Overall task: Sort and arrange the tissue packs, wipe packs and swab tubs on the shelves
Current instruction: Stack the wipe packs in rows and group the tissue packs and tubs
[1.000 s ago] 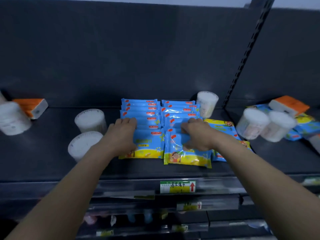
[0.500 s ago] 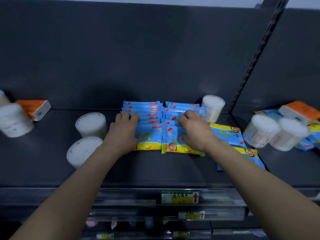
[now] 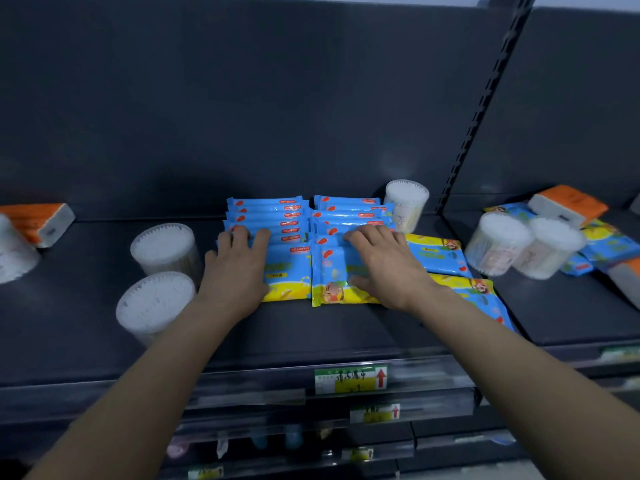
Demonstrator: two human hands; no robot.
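Wipe packs (image 3: 292, 268) in blue and yellow lie in two overlapping rows on the dark shelf (image 3: 86, 341), running back toward the rear panel, and both hands rest flat on top of them. The left hand (image 3: 235, 271) presses on the left row with its fingers (image 3: 242, 237) spread and extended, gripping nothing; the right hand (image 3: 384, 268) lies the same way on the right row (image 3: 346, 220), its fingers open and its thumb against the front pack (image 3: 332, 285). Just left of the left hand stand two swab tubs (image 3: 162, 247), one nearer the shelf edge (image 3: 152, 306). Beyond the right fingers, touching the far end of the right row, a third swab tub (image 3: 407, 202) stands upright. To the right of the right hand lie two loose wipe packs (image 3: 440, 254), one partly under the forearm. Farther right, past the upright post (image 3: 481, 109), two tubs (image 3: 498, 244) lean among scattered packs and an orange tissue pack (image 3: 568, 202). Far left of the left hand lies another orange tissue pack (image 3: 41, 220).
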